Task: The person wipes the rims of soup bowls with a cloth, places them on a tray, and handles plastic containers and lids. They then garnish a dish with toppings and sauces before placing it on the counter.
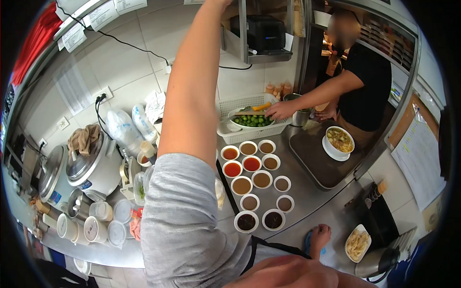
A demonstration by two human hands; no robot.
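My left arm, in a grey sleeve, reaches up past the wall shelf; only the base of my left hand (220, 3) shows at the top edge, its fingers out of frame. Low on the right, my right hand (320, 236) is over the steel counter with curled fingers; whatever is inside them is hidden. Beside its wrist lies something blue (308, 242). Several small white cups stand between my arms: red sauce (233, 168), brown sauce (241, 185) and dark sauce (273, 219). A dish of fried food (357, 244) is right of my right hand.
Across the counter, a person in black (367, 72) reaches to a bowl of green limes (253, 120) in a white basket (228, 139). A soup bowl (340, 139) sits on a dark tray (307, 153). Rice cookers (98, 165) and lidded tubs (95, 229) stand left.
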